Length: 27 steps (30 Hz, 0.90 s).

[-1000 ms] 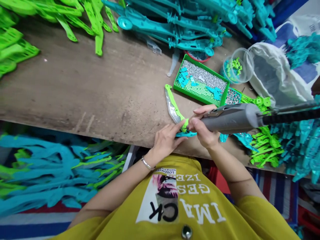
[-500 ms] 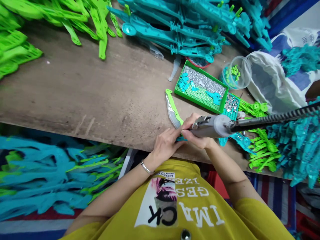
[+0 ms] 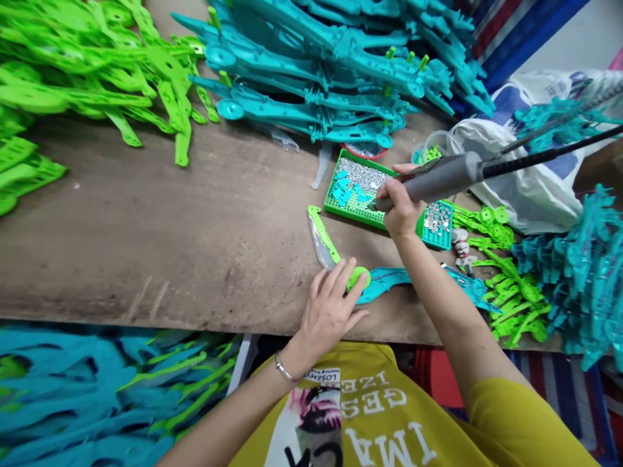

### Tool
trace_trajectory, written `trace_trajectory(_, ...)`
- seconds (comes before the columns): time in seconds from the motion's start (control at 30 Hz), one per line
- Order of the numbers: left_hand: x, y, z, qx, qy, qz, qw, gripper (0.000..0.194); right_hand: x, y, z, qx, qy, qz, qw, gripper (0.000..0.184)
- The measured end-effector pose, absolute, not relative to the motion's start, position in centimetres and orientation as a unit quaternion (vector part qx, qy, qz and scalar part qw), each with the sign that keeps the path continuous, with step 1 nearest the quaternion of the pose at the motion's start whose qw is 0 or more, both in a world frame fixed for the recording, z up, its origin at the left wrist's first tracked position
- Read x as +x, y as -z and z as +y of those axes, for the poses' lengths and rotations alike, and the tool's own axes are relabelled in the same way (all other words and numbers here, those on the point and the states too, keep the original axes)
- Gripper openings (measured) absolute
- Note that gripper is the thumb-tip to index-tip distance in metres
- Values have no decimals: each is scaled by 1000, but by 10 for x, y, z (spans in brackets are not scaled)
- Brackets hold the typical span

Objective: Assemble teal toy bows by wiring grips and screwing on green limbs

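My right hand [image 3: 403,204] is wrapped round a grey power screwdriver [image 3: 442,178], its tip low over the green tray [image 3: 363,211] of small silver screws [image 3: 363,174] and teal pieces. Flat on the bench, a toy-like plastic assembly joins a teal body [image 3: 389,279] to a green arm with a grey blade [image 3: 321,243]. My left hand [image 3: 331,301], fingers stretched out, lies against the round green joint [image 3: 359,277] where the two parts meet. Part of that joint is hidden under my fingers.
Green plastic parts [image 3: 97,84] heap up at the back left, and teal ones [image 3: 302,84] along the back. A small teal tray [image 3: 438,224] of metal discs adjoins the screws. At right are a white sack [image 3: 516,188] and teal stacks [image 3: 584,272]. More parts [image 3: 97,389] lie below the edge.
My right hand has moved up and away from the joint with the screwdriver, over to the screw tray. My left hand's fingers have spread out, and the green joint now shows.
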State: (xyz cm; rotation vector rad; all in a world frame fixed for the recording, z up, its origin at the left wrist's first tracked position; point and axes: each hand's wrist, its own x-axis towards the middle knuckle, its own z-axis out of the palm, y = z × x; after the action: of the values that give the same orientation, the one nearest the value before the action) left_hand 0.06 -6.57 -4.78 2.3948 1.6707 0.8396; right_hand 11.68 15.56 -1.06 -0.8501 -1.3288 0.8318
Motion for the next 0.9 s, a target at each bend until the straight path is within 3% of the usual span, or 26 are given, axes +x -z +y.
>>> trace_trajectory(0.17, 6, 54, -63, 794, -246, 554, 43, 57, 114, 25, 163, -361, -367, -574, 637, 23)
trace_trajectory(0.4, 6, 57, -64, 800, -239, 550, 29, 62, 112, 23, 169, -377, -392, -569, 617, 31)
trace_trajectory(0.67, 6, 53, -63, 803, -244, 544, 28, 56, 106, -16, 130, -341, -413, -588, 606, 27)
trace_trajectory(0.9, 7, 56, -62, 793, -273, 544, 35, 49, 96, -9, 69, -294, -505, -649, 487, 22)
